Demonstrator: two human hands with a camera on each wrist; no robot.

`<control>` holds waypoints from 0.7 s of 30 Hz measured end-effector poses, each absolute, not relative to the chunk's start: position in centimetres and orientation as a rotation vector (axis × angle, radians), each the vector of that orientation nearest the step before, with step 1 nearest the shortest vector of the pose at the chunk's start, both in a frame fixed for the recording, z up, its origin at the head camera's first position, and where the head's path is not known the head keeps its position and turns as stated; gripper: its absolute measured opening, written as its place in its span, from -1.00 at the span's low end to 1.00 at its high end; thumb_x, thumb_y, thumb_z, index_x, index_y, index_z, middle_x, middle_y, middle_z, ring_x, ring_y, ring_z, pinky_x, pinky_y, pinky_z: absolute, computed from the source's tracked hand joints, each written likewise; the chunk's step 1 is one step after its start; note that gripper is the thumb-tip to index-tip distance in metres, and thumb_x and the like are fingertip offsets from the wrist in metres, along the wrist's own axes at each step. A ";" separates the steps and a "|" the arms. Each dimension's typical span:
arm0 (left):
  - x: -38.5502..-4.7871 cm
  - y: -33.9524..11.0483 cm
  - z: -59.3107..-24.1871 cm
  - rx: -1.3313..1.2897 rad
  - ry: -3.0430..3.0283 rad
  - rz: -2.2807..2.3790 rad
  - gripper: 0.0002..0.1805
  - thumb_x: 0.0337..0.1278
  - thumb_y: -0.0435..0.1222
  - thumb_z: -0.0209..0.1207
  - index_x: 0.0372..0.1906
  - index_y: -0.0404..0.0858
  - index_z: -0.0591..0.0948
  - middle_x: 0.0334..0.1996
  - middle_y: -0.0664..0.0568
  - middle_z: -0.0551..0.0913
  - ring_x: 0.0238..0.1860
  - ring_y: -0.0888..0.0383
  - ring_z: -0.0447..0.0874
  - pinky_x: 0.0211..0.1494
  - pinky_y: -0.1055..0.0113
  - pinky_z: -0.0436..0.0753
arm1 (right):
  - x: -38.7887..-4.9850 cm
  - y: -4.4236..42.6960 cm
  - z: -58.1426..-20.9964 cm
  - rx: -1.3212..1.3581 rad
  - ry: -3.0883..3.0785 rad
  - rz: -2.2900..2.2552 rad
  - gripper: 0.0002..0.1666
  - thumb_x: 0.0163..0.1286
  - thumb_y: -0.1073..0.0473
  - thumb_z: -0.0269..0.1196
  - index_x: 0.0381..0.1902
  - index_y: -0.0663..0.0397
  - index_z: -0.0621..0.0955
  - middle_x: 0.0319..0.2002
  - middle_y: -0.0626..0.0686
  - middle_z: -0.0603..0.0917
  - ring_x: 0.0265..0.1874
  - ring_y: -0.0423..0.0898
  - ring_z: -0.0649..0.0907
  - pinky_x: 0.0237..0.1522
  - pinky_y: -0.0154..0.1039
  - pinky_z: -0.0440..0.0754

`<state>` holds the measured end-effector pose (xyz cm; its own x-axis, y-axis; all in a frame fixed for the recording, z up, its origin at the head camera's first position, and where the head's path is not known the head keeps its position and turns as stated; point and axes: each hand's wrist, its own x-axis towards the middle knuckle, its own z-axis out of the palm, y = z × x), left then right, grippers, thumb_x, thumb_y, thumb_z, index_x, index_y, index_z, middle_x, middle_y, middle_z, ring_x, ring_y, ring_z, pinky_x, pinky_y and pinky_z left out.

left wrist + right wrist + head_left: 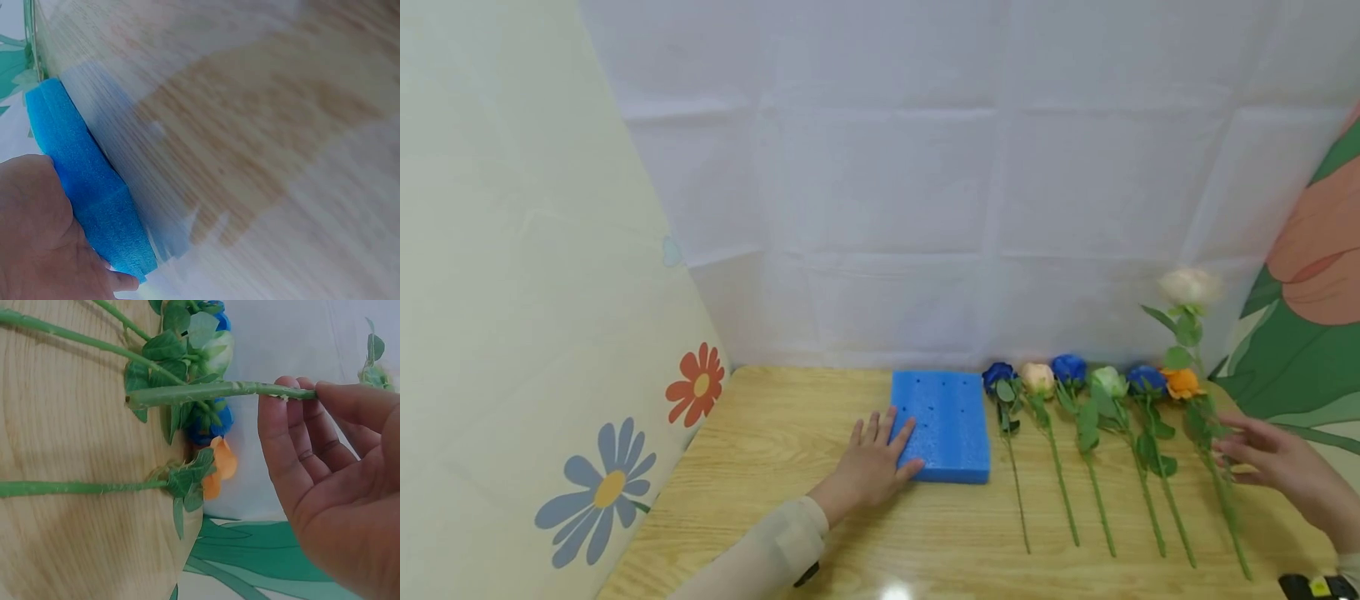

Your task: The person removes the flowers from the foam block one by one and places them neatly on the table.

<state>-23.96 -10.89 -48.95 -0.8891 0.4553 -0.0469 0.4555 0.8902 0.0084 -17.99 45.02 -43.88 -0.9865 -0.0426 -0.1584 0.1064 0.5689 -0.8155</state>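
Note:
My left hand (871, 465) rests with spread fingers on the left edge of a blue foam block (951, 446), which has several small holes in its top. The left wrist view shows the block's side (103, 200) against that hand. On the right, my right hand (1277, 458) pinches the stem of a pale cream rose (1191, 287) between thumb and fingers. This rose stands upright above the table, its bloom blurred. Seen from the right wrist, the cut end of its stem (187, 394) is off the table, below the fingers (278, 434).
Right of the block lies a row of roses: a dark blue one (998, 375), a peach one (1037, 379), a blue one (1069, 369), a pale green one (1108, 382), another blue one (1146, 381) and an orange one (1182, 383). White cloth (880, 183) hangs behind the wooden table (760, 450).

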 end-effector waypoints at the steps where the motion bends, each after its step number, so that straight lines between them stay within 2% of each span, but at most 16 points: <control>1: -23.9 -10.9 -48.9 0.724 3.006 -0.008 -0.15 0.47 0.34 -0.40 0.66 -0.03 -0.02 0.63 -0.21 -0.11 0.59 -0.31 -0.07 0.54 -0.27 -0.01 | -18.0 45.2 -44.0 0.062 2.630 -1.385 -0.13 0.66 0.02 0.01 0.52 0.58 -0.07 0.07 0.35 0.57 -0.24 -0.45 0.63 -0.06 0.03 0.72; 3: -23.8 -10.9 -48.7 0.729 3.002 -0.011 -0.14 0.47 0.34 -0.40 0.66 -0.04 0.00 0.63 -0.22 -0.10 0.58 -0.32 -0.06 0.54 -0.28 -0.01 | -17.9 45.7 -44.3 0.087 2.612 -1.382 -0.12 0.66 0.00 0.01 0.51 0.58 -0.07 0.07 0.35 0.58 -0.24 -0.42 0.64 -0.06 0.05 0.72; 8: -23.6 -10.7 -48.3 0.730 2.989 0.000 -0.16 0.49 0.32 -0.37 0.65 -0.06 0.01 0.63 -0.23 -0.08 0.58 -0.33 -0.06 0.54 -0.27 0.01 | -17.8 46.9 -44.8 0.136 2.584 -1.382 -0.12 0.66 0.04 0.00 0.49 0.63 -0.09 -0.02 0.21 0.63 -0.24 -0.29 0.69 -0.06 0.05 0.72; 12: -23.6 -10.6 -48.2 0.725 2.992 -0.013 -0.17 0.50 0.31 -0.35 0.66 -0.04 0.00 0.63 -0.22 -0.09 0.58 -0.32 -0.07 0.55 -0.26 0.01 | -17.5 47.9 -45.5 0.141 2.577 -1.379 -0.14 0.67 0.07 -0.01 0.48 0.64 -0.11 -0.03 0.10 0.67 -0.25 -0.29 0.70 -0.09 0.04 0.72; 17: -23.8 -10.6 -48.6 0.741 3.001 -0.011 -0.14 0.47 0.35 -0.43 0.66 -0.04 -0.02 0.63 -0.21 -0.10 0.58 -0.33 -0.07 0.54 -0.28 -0.01 | -16.9 49.4 -46.6 0.163 2.570 -1.398 -0.20 0.67 0.13 -0.01 0.48 0.62 -0.09 -0.10 -0.15 0.70 -0.27 -0.34 0.68 -0.13 -0.05 0.73; 21: -23.8 -10.6 -48.6 0.739 3.000 -0.014 -0.13 0.46 0.35 -0.45 0.66 -0.03 -0.03 0.63 -0.21 -0.12 0.58 -0.33 -0.09 0.55 -0.27 -0.03 | -16.5 50.4 -47.2 0.183 2.558 -1.429 -0.23 0.64 0.17 0.02 0.44 0.64 -0.04 -0.15 -0.21 0.71 -0.30 -0.36 0.69 -0.18 -0.11 0.73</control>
<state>-23.75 -10.56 -48.58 -0.8844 0.4639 -0.0521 0.4643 0.8857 0.0032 -16.53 50.43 -47.25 -0.9712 0.0078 -0.2382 0.2070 0.5233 -0.8266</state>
